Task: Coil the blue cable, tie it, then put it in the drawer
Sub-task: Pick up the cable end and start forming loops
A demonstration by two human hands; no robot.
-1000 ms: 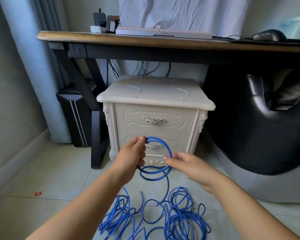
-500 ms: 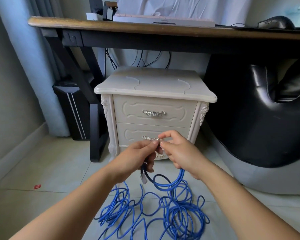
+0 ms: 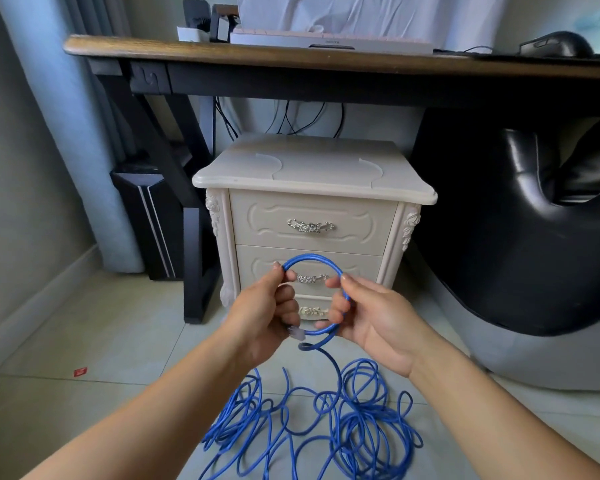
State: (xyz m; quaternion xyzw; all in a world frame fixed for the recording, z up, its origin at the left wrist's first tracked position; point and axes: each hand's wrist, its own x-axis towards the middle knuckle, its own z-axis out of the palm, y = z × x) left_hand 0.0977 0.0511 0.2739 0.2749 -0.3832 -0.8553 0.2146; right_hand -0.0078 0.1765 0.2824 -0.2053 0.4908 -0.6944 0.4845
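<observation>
Gripping the blue cable [image 3: 312,258], left hand [image 3: 260,317] and right hand [image 3: 374,320] screen the nightstand [image 3: 312,171] drawer [image 3: 361,268].

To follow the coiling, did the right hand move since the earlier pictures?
Yes. The right hand moved rightward: before it overlapped the lower drawer handle, now it is right of it.
</observation>
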